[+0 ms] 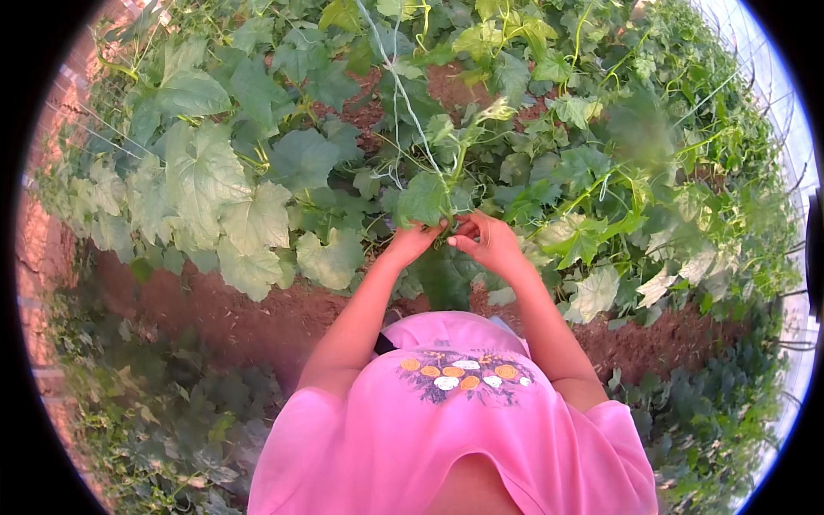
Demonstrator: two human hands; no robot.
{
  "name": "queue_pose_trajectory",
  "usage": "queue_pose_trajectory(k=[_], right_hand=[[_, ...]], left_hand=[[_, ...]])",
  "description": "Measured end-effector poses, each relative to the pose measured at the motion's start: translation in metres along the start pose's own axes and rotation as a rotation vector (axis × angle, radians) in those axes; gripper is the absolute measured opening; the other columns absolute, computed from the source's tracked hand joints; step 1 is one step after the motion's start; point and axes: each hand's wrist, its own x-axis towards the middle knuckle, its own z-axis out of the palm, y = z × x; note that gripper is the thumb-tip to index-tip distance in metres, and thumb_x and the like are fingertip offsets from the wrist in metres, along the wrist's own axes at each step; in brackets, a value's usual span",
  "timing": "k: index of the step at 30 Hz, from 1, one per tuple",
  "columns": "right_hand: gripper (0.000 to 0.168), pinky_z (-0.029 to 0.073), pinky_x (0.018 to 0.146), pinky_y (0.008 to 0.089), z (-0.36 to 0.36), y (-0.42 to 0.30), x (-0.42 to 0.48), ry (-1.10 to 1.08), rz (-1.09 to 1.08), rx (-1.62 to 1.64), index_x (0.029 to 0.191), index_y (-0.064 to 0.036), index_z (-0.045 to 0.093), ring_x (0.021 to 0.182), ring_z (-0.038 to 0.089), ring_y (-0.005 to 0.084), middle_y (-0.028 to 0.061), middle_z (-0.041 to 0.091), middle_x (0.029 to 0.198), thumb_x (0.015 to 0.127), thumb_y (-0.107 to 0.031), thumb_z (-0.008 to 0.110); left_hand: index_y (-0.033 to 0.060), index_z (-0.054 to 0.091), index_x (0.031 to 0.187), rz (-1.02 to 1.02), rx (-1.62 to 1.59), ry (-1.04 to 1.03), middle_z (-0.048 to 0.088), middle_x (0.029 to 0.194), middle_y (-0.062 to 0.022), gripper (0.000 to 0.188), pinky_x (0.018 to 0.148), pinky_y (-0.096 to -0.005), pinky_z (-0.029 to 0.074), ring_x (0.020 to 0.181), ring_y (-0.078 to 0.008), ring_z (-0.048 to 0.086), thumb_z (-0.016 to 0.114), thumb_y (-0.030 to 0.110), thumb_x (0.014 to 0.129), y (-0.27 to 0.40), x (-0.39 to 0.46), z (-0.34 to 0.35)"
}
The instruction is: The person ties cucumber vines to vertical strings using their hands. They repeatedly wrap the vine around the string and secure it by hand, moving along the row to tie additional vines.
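Note:
Both hands meet at a green climbing vine stem [458, 161] in front of me. My left hand [415, 241] is at the left of the stem, its fingertips against it, partly covered by a broad leaf [423, 198]. Just to the right, my right hand [486, 239] has thumb and index finger close together beside the stem; whether they pinch anything is too small to tell. A pale twisted string [409, 106] comes down from the top and reaches the stem above my hands. The vine's tip [496, 111] points up and to the right, with thin tendrils around it.
Dense leafy vines spread ahead, with large pale leaves [203, 174] at left and more vines [579, 238] at right. Reddish-brown soil [257, 318] runs between this row and the foliage [174, 418] behind me. Thin strings [103, 135] cross the left side.

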Motion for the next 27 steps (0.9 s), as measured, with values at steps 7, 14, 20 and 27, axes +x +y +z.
queue_pose_trajectory(k=[7, 14, 20, 27], right_hand=[[0.033, 0.041, 0.054, 0.0228, 0.006, 0.008, 0.007, -0.100, 0.133, 0.667, 0.084, -0.003, 0.058, 0.058, 0.047, 0.0072, -0.0002, 0.056, 0.069, 0.077, -0.032, 0.071], [0.026, 0.041, 0.054, 0.0213, 0.004, -0.002, -0.001, -0.114, 0.172, 0.865, 0.082, -0.005, 0.058, 0.057, 0.047, 0.0059, -0.0004, 0.057, 0.069, 0.084, -0.029, 0.065], [0.017, 0.044, 0.056, 0.0211, 0.005, 0.008, 0.004, -0.082, 0.126, 0.932, 0.087, -0.004, 0.057, 0.060, 0.052, 0.0065, 0.0016, 0.060, 0.073, 0.086, -0.021, 0.061], [0.013, 0.047, 0.060, 0.0233, 0.000, 0.014, 0.011, -0.125, 0.132, 0.908, 0.093, -0.002, 0.055, 0.064, 0.058, 0.0096, 0.0048, 0.061, 0.078, 0.086, -0.013, 0.057]], left_hand=[[0.0051, 0.053, 0.113, 0.043, 0.074, -0.104, 0.061, 0.090, -0.0050, 0.036, 0.068, -0.0303, 0.048, 0.079, -0.0124, 0.057, 0.052, 0.032, 0.090, 0.030, -0.010, -0.002], [0.0057, 0.056, 0.109, -0.261, -0.427, -0.268, 0.058, 0.100, -0.0032, 0.027, 0.069, -0.0294, 0.050, 0.082, -0.0117, 0.056, 0.057, 0.023, 0.088, 0.013, -0.018, 0.000], [0.0080, 0.056, 0.105, -0.155, -1.002, -0.247, 0.055, 0.098, 0.0009, 0.019, 0.075, -0.0286, 0.049, 0.089, -0.0112, 0.053, 0.057, 0.010, 0.086, -0.017, -0.022, 0.008], [0.0037, 0.056, 0.108, -0.204, -0.738, -0.096, 0.057, 0.102, -0.0021, 0.025, 0.075, -0.0286, 0.049, 0.091, -0.0121, 0.054, 0.057, 0.001, 0.083, 0.002, -0.024, 0.007]])
